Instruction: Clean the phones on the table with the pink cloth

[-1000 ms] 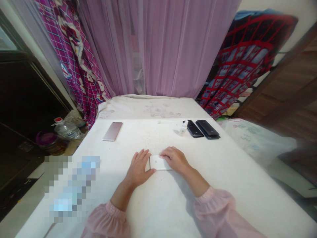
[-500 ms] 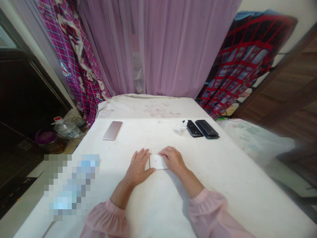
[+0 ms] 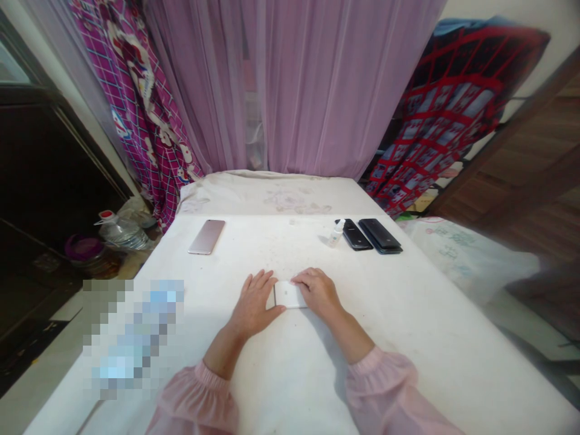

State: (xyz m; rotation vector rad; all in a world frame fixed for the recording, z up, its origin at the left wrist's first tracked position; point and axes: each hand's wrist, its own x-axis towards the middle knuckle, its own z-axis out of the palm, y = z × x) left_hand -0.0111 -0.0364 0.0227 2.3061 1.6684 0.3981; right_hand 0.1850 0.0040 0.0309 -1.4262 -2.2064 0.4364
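A white phone point(image 3: 287, 295) lies crosswise on the white-covered table, between my two hands. My left hand point(image 3: 256, 305) spans its left end, thumb at the near corner and forefinger at the far one, the other fingers stretched forward. Over the phone's right end rests my right hand point(image 3: 319, 294). Its fingers are curled and pressed together, with the tips near the phone's far edge. Whether a small thing is pinched under them is hidden. The phone's right end is covered by this hand too.
Farther back stand a rose-gold phone point(image 3: 207, 236) on the left and a small white spray bottle point(image 3: 335, 234) beside dark phones point(image 3: 356, 235) and a black stack point(image 3: 379, 235) on the right. A blurred-out bluish item point(image 3: 140, 332) lies front left. A curtain point(image 3: 317, 84) hangs behind.
Both hands keep their places on the white phone. The whole view has shifted very slightly; nothing else has visibly moved.
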